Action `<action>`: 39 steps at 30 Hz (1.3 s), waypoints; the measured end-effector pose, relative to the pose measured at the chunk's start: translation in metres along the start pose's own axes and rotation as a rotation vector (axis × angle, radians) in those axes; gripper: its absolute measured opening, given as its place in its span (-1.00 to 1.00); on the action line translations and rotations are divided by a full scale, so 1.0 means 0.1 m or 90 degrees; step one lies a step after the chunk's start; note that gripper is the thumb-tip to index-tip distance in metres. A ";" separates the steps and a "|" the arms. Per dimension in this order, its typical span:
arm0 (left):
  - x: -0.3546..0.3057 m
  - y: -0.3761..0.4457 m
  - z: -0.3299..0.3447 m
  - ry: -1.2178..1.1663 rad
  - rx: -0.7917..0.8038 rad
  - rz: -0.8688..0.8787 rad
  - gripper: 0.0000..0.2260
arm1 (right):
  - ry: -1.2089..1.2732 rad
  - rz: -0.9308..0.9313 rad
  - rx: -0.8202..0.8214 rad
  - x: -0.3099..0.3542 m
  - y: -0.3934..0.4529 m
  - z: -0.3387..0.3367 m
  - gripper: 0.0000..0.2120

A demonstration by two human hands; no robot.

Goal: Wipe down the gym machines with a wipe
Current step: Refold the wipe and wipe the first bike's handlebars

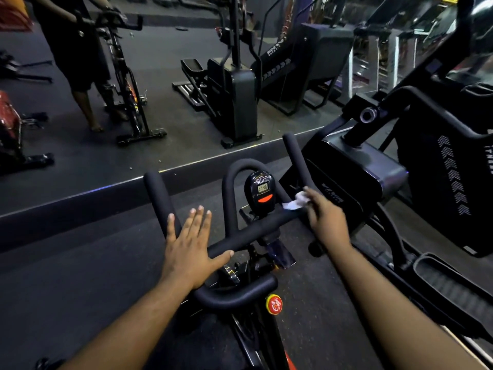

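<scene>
My right hand (324,218) pinches the wipe (297,201) on the handlebar (253,231), whose crossbar runs leftward toward my flat, empty left hand (190,248).

Both forearms are bare from the bottom of the view up to the wrists, with no sleeves showing. The left hand (190,244) and right hand (324,218) carry no gloves, rings, watch or bands. Fingernails are short and plain.
</scene>
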State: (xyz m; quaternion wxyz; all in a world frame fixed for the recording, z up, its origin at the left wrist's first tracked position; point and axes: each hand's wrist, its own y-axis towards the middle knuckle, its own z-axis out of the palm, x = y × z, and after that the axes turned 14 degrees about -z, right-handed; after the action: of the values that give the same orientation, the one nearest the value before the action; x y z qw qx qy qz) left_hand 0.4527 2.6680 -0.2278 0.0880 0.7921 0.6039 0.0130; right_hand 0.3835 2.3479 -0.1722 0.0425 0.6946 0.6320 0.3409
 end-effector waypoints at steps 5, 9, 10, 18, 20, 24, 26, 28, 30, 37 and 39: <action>0.00 0.01 0.02 0.001 0.000 -0.005 -0.02 | -0.168 0.169 0.139 -0.49 0.26 0.00 -0.61; 0.00 0.01 0.03 0.000 -0.006 -0.001 -0.02 | -0.190 0.191 0.135 -0.45 0.21 0.23 -0.63; 0.00 0.02 0.03 -0.004 -0.009 -0.002 -0.02 | -0.193 0.191 0.134 -0.40 0.20 0.26 -0.61; 0.04 0.01 0.05 -0.066 -0.028 0.012 0.00 | -0.082 0.085 0.184 0.54 -0.15 0.44 -0.51; 0.07 0.00 0.07 -0.101 -0.043 0.031 -0.04 | -0.091 0.039 0.187 0.82 -0.29 0.48 -0.55; 0.13 -0.01 0.09 -0.189 -0.047 0.058 -0.19 | -0.060 0.006 0.190 1.14 -0.43 0.54 -0.55; 0.17 -0.02 0.10 -0.234 -0.049 0.078 -0.28 | -0.016 -0.042 0.242 1.30 -0.52 0.60 -0.47; 0.20 -0.03 0.12 -0.288 -0.051 0.096 -0.35 | 0.019 -0.084 0.300 1.49 -0.61 0.68 -0.44; 0.22 -0.03 0.12 -0.370 -0.053 0.094 -0.38 | 0.031 -0.146 0.317 1.65 -0.71 0.77 -0.48; 0.29 0.01 0.05 -0.606 0.019 0.057 -0.41 | 0.158 -0.338 0.344 1.78 -1.19 0.92 -0.55; 0.26 -0.05 0.01 -0.592 0.043 0.038 -0.41 | 0.153 -0.391 0.327 1.70 -1.29 0.81 -0.59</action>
State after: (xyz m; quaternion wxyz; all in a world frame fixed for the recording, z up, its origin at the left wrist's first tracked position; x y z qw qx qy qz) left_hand 0.4547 2.6940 -0.2322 0.3232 0.7334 0.4774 -0.3602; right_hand 0.3113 2.5573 -0.2258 -0.1067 0.4170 0.8748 0.2222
